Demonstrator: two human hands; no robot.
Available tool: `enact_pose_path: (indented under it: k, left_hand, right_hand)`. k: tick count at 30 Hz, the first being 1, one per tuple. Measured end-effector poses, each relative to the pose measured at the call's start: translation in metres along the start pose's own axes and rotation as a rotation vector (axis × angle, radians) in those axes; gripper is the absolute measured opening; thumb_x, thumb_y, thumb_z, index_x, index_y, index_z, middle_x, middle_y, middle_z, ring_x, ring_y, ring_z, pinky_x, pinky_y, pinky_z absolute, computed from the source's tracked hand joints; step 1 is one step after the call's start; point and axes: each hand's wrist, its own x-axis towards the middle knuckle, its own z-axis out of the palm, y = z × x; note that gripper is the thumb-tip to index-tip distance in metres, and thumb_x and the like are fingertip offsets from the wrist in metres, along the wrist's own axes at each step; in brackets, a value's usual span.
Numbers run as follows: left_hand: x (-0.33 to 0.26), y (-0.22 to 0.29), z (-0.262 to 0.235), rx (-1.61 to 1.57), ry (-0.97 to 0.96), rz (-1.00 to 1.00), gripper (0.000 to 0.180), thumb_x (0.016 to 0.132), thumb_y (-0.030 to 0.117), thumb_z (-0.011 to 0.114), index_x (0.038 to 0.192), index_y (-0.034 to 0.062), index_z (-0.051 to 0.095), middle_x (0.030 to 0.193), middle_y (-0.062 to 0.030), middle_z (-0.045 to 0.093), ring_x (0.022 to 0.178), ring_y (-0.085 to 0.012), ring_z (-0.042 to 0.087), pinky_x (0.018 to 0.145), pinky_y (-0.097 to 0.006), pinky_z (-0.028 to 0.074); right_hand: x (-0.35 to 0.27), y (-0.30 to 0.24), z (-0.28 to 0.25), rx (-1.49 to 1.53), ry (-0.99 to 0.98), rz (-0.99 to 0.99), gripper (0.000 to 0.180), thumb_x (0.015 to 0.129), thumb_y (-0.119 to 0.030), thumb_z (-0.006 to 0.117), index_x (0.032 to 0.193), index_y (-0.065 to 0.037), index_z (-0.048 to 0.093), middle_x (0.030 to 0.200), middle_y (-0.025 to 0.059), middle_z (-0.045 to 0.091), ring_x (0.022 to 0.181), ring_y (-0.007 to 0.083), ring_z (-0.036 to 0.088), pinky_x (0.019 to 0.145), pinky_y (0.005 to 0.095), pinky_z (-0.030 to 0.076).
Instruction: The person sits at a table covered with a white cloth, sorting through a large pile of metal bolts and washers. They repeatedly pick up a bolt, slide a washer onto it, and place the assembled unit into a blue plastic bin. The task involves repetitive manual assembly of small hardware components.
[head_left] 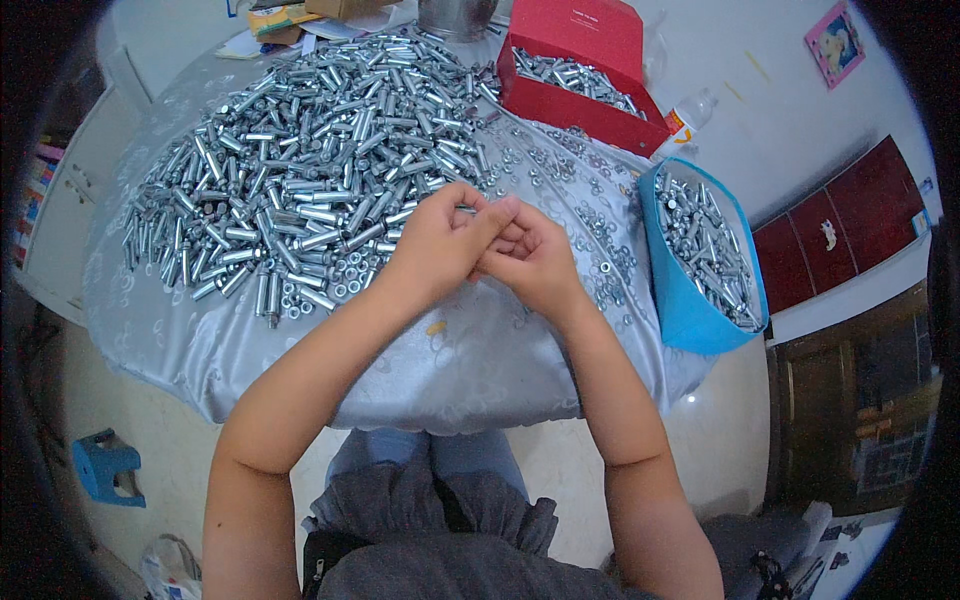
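Note:
My left hand (pixel 445 238) and my right hand (pixel 535 255) meet over the near middle of the table, thumbs and fingers pressed together. Both are closed, and whatever sits between them is hidden by the fingers. Just beyond and to the left spreads a large heap of shiny metal sleeve anchor bolts (pixel 310 165). Several loose nuts (pixel 352 272) lie at the heap's near edge, beside my left wrist. To the right of my right hand, small nuts and washers (pixel 605 240) are scattered over the silvery tablecloth (pixel 480 370).
A blue fabric bin (pixel 700 335) full of bolts stands at the table's right edge. Behind it are a plastic bottle (pixel 692 112) and an open red box (pixel 590 115) holding more bolts. A metal bucket (pixel 455 18) stands at the back. A blue stool (pixel 108 468) is on the floor at left.

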Motion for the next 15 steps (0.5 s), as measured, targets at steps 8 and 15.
enact_pose_path:
  k: [8, 15]
  left_hand:
    - [0.000, 0.006, 0.001, 0.049, -0.056, -0.031, 0.030, 0.083, 0.037, 0.053, 0.083, 0.0070, 0.054, 0.061, 0.0010, 0.054, 0.045, -0.0038, 0.044, 0.035, -0.017, 0.028]
    - [-0.001, 0.011, -0.007, -0.097, -0.182, -0.241, 0.037, 0.081, 0.037, 0.057, 0.084, 0.0016, 0.049, 0.058, 0.0014, 0.047, 0.039, -0.0023, 0.036, 0.033, -0.018, 0.024]
  right_hand:
    - [-0.003, 0.000, -0.011, -0.175, 0.045, -0.041, 0.028, 0.075, 0.001, 0.059, 0.102, 0.002, 0.052, 0.089, 0.0074, 0.060, 0.077, 0.0130, 0.059, 0.069, 0.0239, 0.048]
    - [-0.003, -0.008, -0.020, -0.549, 0.126, -0.154, 0.016, 0.071, -0.003, 0.063, 0.087, -0.002, 0.061, 0.080, 0.0061, 0.062, 0.076, 0.0125, 0.058, 0.069, 0.0248, 0.045]
